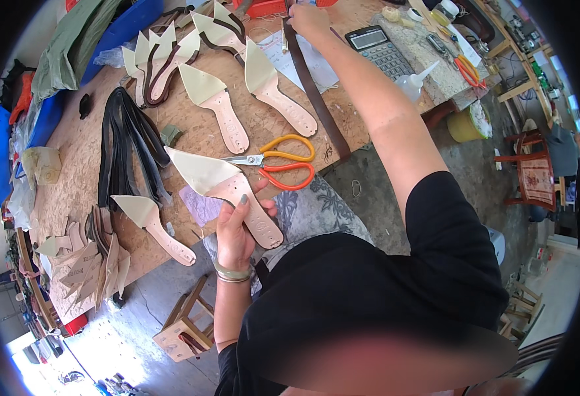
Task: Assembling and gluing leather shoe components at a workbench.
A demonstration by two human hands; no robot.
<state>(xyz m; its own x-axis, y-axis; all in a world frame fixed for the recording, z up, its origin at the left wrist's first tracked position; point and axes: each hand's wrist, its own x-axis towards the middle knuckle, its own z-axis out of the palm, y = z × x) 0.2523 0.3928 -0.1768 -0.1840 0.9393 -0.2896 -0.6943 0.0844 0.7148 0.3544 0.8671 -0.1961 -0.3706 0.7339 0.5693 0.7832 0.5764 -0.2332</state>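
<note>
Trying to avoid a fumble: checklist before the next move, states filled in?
1. Insole secured in left hand: ok, fingers around it.
2. Right hand gripping the brown strip: cannot tell; it is at the strip's far end, fingers unclear.
3. Scissors out of the way: not ok, they lie right beside the held insole.
4. Loose insole at lower left fully on the table: not ok, heel end appears past the edge.
5. Squeeze bottle upright: cannot tell, partly hidden by the right arm.
</note>
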